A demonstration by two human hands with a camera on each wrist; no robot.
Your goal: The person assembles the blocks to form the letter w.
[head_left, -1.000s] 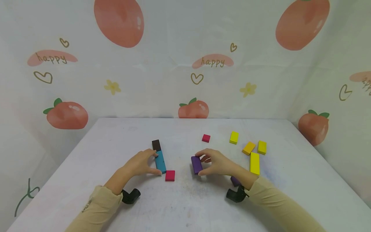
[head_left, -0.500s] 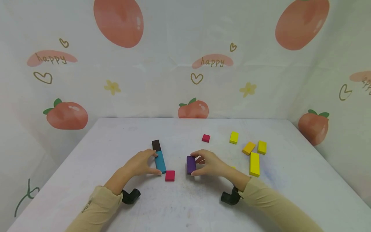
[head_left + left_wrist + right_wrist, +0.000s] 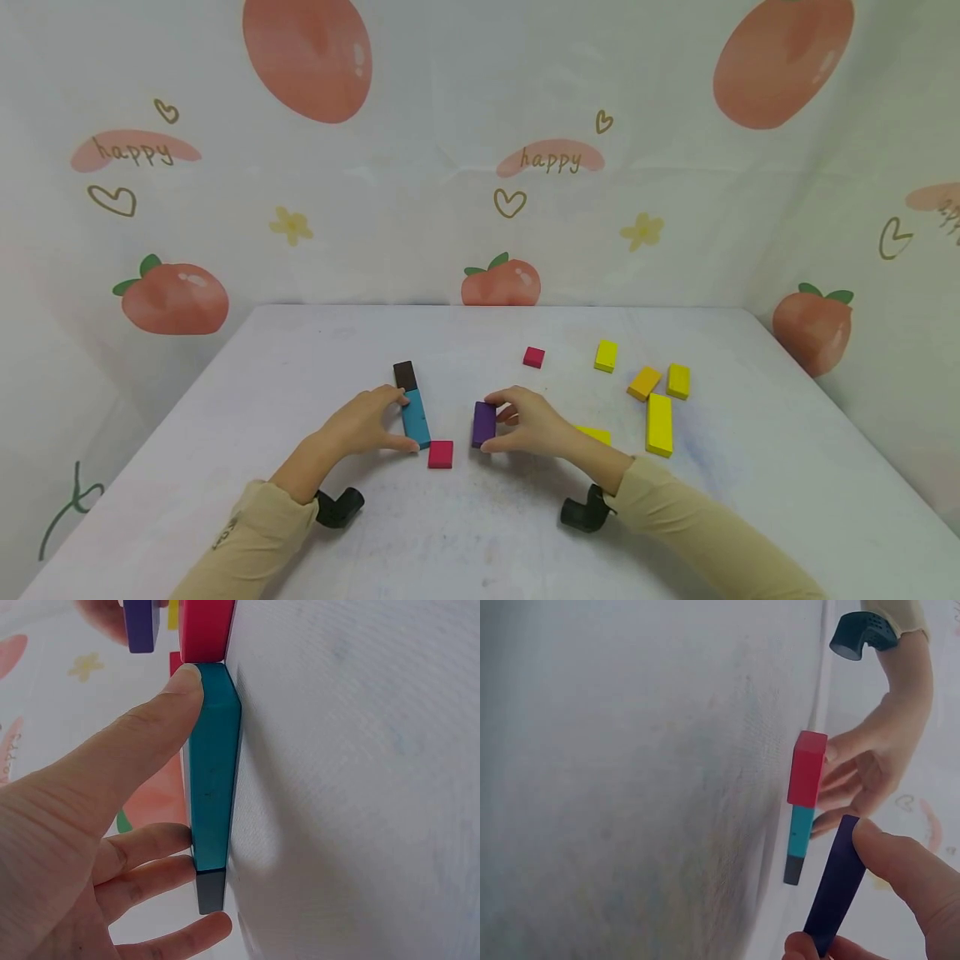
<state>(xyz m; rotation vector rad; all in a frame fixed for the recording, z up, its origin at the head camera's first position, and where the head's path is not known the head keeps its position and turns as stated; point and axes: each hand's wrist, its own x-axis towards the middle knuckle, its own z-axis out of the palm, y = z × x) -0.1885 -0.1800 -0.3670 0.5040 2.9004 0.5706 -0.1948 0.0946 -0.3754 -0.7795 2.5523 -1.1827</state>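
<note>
My left hand (image 3: 367, 423) holds a long blue block (image 3: 416, 421) on the table, its thumb at the near end and index finger toward the far end. A black block (image 3: 404, 376) lies end to end with the blue one at its far end. By the near right corner sits a square red block (image 3: 441, 455). To the right, my right hand (image 3: 532, 423) pinches a purple block (image 3: 483, 425) by its two ends, between thumb and fingers. In the right wrist view, this purple block (image 3: 834, 889) is apart from the blue and red ones.
A small red block (image 3: 533, 357) lies farther back. Toward the right are a yellow block (image 3: 606, 356), an orange block (image 3: 643, 383), another yellow block (image 3: 678, 382) and a long yellow block (image 3: 659, 425). My right forearm partly hides one more yellow block (image 3: 595, 434).
The right hand has moved left with the purple block, closer to the red and blue blocks. Its forearm now uncovers a yellow block and hides another purple one. The left hand stays put.
</note>
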